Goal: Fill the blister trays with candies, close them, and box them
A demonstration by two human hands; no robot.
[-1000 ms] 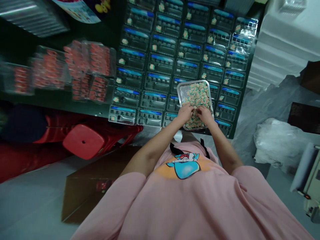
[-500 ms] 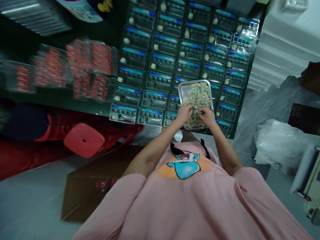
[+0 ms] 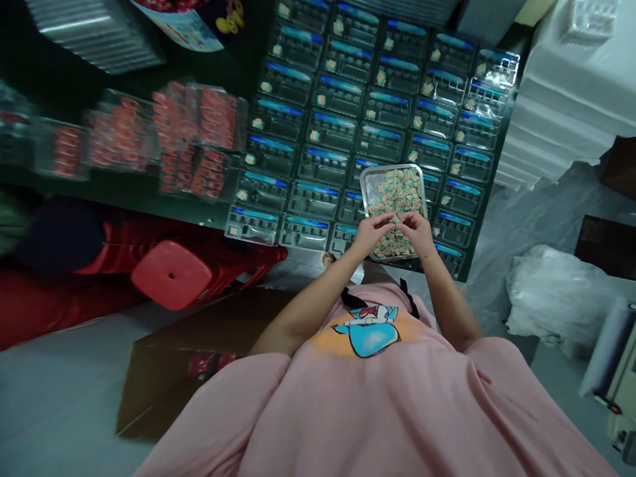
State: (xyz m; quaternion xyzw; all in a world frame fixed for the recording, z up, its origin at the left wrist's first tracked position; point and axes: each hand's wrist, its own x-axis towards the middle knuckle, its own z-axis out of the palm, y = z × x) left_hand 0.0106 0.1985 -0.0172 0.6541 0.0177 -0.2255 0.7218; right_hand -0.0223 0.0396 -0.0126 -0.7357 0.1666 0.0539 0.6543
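A shallow metal tray (image 3: 364, 192) holds a heap of small cream, pink and green pieces (image 3: 401, 188), perhaps little erasers. Over the heap my left hand (image 3: 372, 233) and my right hand (image 3: 417, 232) meet, fingertips pinched together almost touching. What lies between the fingers is too small to make out. The tray rests on rows of clear plastic blister trays (image 3: 307, 236), hiding some of them. Blue pens (image 3: 314, 188) lie in these, and many also contain one small piece (image 3: 250, 159) like those in the heap.
Packs of red-pink items (image 3: 218, 116) lie left on the dark table (image 3: 189, 213). Stacked clear trays (image 3: 99, 36) and a patterned tub (image 3: 191, 30) stand at the back left. Red stools (image 3: 171, 275) and a cardboard box (image 3: 163, 371) are below; white stacked sheets (image 3: 541, 126) sit right.
Both hands have come closer together, their fingertips now meeting above the heap instead of working apart among the pieces. The whole view has shifted slightly.
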